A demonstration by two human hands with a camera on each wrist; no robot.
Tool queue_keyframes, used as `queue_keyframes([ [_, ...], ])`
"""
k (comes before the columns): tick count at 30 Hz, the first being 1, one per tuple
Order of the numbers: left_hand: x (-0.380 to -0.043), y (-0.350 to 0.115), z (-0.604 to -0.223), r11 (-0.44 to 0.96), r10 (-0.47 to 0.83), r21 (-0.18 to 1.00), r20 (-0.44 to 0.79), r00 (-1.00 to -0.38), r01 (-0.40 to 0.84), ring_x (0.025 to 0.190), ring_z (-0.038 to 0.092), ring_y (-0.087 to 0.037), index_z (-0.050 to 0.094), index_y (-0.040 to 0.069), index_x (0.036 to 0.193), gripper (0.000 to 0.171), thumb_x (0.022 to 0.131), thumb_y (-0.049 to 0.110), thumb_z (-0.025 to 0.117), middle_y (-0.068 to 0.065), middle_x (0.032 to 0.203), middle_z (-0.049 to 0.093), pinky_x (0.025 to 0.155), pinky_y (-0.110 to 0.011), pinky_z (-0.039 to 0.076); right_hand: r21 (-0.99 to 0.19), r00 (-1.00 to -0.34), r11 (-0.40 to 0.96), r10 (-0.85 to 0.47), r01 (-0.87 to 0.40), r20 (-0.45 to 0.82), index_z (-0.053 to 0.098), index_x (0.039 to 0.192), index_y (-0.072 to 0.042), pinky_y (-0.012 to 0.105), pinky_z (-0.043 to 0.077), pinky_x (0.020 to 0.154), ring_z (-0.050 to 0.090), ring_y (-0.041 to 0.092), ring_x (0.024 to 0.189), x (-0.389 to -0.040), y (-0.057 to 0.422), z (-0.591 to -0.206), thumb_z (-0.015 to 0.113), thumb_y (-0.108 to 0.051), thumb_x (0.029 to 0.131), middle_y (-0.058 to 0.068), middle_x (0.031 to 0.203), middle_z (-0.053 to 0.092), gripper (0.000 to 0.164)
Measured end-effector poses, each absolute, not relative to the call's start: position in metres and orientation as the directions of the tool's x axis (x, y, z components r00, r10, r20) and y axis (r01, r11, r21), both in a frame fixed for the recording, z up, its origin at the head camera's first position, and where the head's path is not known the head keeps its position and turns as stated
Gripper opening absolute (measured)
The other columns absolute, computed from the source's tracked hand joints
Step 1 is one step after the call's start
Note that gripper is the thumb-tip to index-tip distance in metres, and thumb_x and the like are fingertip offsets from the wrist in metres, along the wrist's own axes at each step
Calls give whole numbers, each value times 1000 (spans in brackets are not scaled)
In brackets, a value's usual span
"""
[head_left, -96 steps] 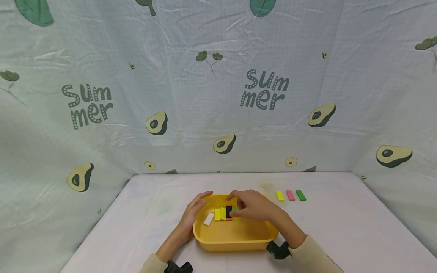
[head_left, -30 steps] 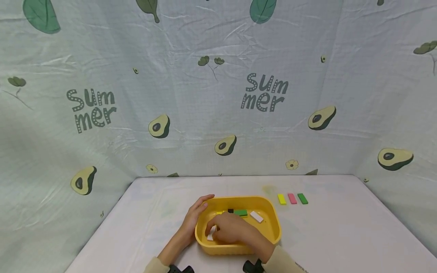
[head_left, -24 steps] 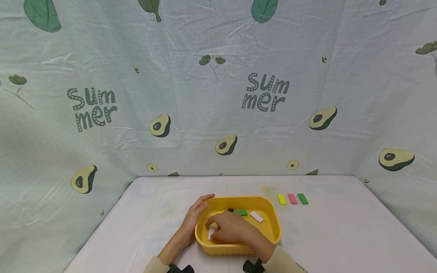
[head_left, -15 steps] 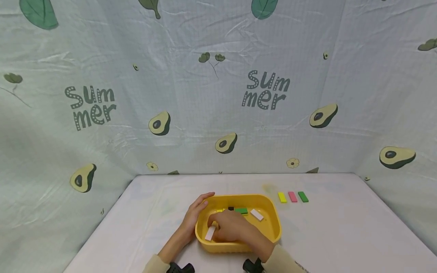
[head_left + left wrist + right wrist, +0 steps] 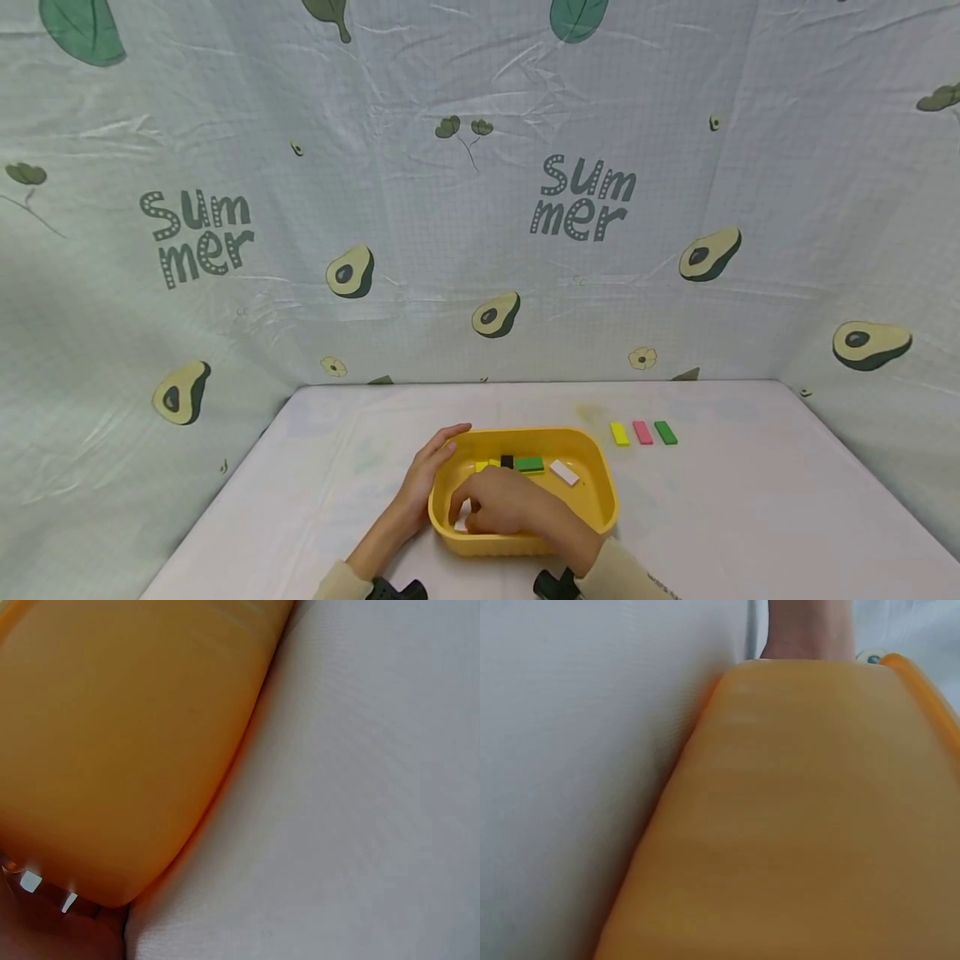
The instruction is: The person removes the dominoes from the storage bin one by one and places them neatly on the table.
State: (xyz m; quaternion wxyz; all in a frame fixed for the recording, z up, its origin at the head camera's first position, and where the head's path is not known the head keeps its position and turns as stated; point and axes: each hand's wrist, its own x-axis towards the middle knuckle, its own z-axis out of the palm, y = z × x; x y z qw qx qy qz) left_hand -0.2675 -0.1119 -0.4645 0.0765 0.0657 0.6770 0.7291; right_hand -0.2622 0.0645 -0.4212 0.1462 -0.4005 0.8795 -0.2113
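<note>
Head view, lower centre: right hand [image 5: 501, 502] pinches white block [image 5: 461, 526], outstretched left hand [image 5: 422, 477] touches tub [image 5: 517, 547].
Weak pinch might slip.

Room on your right
You could pass over the right rim of the yellow tub [image 5: 495, 546], past the white tile [image 5: 564, 473]; your left hand [image 5: 427, 471] blocks the left wall, your right forearm [image 5: 566, 531] the near rim

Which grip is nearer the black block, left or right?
Right. The right grip reaches into the yellow tub, just this side of the black block; the left grip rests against the tub's left side, farther away.
</note>
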Motion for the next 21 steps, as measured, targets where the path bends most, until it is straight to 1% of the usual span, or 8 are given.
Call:
queue_keyframes([
  [4, -267, -111, -465, -78, 201, 997, -6, -980, -23, 129, 55, -25, 42, 5, 155, 50, 110, 29, 40, -17, 154, 49, 101, -20, 49, -476, -657, 617, -747, -627, -103, 78, 107, -27, 18, 44, 63, 51, 2, 66, -261, 66, -420, 76, -21, 90, -16, 74, 61, 18],
  [7, -266, -111, -465, -76, 195, 997, -5, -981, -21, 130, 55, -26, 43, 5, 155, 51, 110, 30, 41, -16, 153, 50, 101, -20, 49, -448, -684, 652, -720, -612, -115, 75, 114, -26, 19, 45, 64, 52, 2, 66, -260, 67, -421, 80, -30, 88, -15, 74, 61, 27],
  [9, -266, -111, -465, -73, 192, 997, -7, -981, -21, 132, 55, -26, 43, 5, 155, 51, 110, 30, 41, -16, 154, 50, 102, -21, 49, -420, -698, 673, -706, -609, -118, 74, 115, -25, 20, 46, 66, 53, 1, 68, -260, 66, -421, 82, -34, 87, -16, 75, 62, 31],
  [12, -265, -110, -465, -67, 191, 997, -13, -982, -26, 134, 54, -27, 43, 6, 155, 51, 110, 31, 41, -15, 154, 49, 103, -21, 48, -398, -716, 694, -688, -600, -121, 74, 115, -24, 21, 46, 66, 54, 2, 68, -259, 65, -423, 83, -35, 86, -16, 74, 61, 33],
  [16, -265, -110, -464, -57, 192, 998, -11, -981, -22, 136, 52, -28, 43, 6, 155, 51, 110, 31, 41, -14, 156, 48, 105, -21, 47, -406, -743, 715, -659, -569, -118, 71, 120, -22, 22, 45, 65, 53, 4, 68, -259, 66, -423, 84, -34, 83, -15, 72, 59, 41],
  [19, -265, -110, -463, -53, 192, 998, -3, -981, -13, 136, 52, -30, 43, 5, 155, 51, 110, 30, 41, -15, 156, 47, 104, -20, 47, -418, -760, 726, -639, -547, -115, 71, 118, -21, 22, 44, 65, 52, 5, 68, -259, 67, -422, 86, -34, 81, -14, 71, 58, 42],
  [21, -265, -110, -463, -56, 191, 998, 0, -982, -11, 136, 52, -31, 43, 5, 155, 51, 110, 30, 41, -16, 156, 48, 103, -19, 48, -415, -764, 728, -636, -546, -111, 73, 113, -22, 23, 43, 65, 51, 5, 69, -259, 68, -422, 87, -35, 80, -14, 71, 57, 38],
])
